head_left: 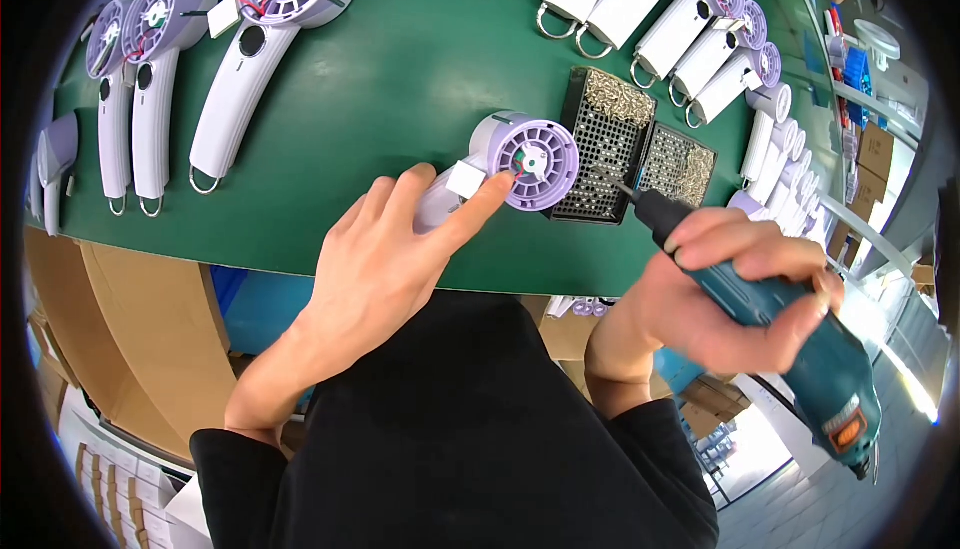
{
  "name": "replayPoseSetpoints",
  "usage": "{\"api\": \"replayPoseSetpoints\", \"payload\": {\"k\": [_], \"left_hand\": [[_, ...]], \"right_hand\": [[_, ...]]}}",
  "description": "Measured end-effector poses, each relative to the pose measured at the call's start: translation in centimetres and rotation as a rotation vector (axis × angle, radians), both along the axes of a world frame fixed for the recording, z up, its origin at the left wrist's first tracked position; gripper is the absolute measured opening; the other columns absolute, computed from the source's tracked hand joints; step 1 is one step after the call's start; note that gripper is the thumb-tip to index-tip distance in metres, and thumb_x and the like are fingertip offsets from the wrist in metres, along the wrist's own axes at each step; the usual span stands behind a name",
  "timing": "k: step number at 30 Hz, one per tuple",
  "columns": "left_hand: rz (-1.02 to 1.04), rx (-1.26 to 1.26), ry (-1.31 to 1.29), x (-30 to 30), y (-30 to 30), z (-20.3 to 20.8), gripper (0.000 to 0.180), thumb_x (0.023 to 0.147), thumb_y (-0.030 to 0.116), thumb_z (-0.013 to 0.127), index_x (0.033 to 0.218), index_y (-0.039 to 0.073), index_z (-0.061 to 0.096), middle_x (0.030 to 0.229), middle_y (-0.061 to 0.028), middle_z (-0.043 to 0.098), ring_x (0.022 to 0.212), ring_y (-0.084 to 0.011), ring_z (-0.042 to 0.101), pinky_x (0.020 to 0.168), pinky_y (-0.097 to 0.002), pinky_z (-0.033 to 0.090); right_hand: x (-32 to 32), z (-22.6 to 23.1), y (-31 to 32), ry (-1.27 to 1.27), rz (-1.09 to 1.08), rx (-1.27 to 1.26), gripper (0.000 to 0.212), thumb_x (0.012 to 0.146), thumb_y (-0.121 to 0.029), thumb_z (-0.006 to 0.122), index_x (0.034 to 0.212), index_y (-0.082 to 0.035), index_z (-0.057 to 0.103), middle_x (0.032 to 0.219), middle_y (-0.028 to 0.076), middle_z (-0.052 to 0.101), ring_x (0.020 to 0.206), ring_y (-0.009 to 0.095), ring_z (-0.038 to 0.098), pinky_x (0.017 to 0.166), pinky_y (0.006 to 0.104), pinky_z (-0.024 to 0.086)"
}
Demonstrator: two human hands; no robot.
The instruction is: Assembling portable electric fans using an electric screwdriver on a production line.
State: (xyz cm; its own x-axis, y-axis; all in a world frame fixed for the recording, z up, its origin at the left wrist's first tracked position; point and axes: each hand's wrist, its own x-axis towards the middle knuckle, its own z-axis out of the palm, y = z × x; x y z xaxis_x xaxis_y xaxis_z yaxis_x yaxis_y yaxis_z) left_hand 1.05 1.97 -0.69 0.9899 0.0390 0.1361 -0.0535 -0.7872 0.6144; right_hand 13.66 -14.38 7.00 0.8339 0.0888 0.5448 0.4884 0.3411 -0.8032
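Note:
My left hand [375, 259] grips the white handle of a handheld fan [550, 174] lying on the green work surface, its round purple head facing up. Inside the head, a hub, green parts and thin wires show, with the index fingertip touching the rim. A small white square piece [466, 179] sits at the neck. In my right hand [715, 314] is a teal electric screwdriver [830, 374], its bit pointing left over the black screw trays. The left tray [592, 164] and right tray [677, 164] have perforated tops and hold many small screws.
Similar fans [235, 99] lie at the far left, several more fans [640, 4] in a row at the back right. White fan parts [770, 149] line the right edge. An open cardboard box [150, 319] stands below the table's front edge at left.

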Motion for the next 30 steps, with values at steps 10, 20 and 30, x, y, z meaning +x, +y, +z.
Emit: {"api": "replayPoseSetpoints", "payload": {"k": [10, 20, 30], "left_hand": [[-0.010, 0.012, 0.006, -0.4, 0.1, -0.5, 0.073, 0.073, 0.002, 0.065, 0.140, 0.028, 0.054, 0.106, -0.0137, 0.055, 0.078, -0.0243, 0.056, 0.068, -0.0331, 0.053], [-0.008, 0.019, 0.007, -0.3, 0.8, -0.1, 0.066, 0.073, 0.005, 0.065, 0.136, 0.025, 0.057, 0.107, -0.0150, 0.056, 0.080, -0.0247, 0.058, 0.068, -0.0334, 0.054], [-0.048, 0.002, 0.051, -1.1, 0.3, 0.0, 0.068, 0.079, 0.007, 0.060, 0.143, 0.024, 0.047, 0.106, -0.0119, 0.056, 0.082, -0.0238, 0.057, 0.071, -0.0318, 0.051]], "right_hand": [[0.0, 0.4, 3.7, -0.084, 0.246, -0.212, 0.037, 0.101, -0.032, 0.033, 0.124, -0.008, 0.051, 0.076, 0.012, 0.050, 0.039, 0.024, 0.045, 0.036, 0.0404, 0.043], [-0.4, -0.9, 5.9, 0.048, 0.178, -0.369, 0.024, 0.100, -0.028, 0.049, 0.112, -0.011, 0.037, 0.077, 0.015, 0.052, 0.049, 0.026, 0.054, 0.047, 0.0429, 0.052], [-1.2, -2.3, 5.5, 0.075, 0.254, -0.256, 0.032, 0.098, -0.026, 0.060, 0.106, -0.009, 0.034, 0.075, 0.016, 0.054, 0.053, 0.028, 0.059, 0.052, 0.0438, 0.054]]}}
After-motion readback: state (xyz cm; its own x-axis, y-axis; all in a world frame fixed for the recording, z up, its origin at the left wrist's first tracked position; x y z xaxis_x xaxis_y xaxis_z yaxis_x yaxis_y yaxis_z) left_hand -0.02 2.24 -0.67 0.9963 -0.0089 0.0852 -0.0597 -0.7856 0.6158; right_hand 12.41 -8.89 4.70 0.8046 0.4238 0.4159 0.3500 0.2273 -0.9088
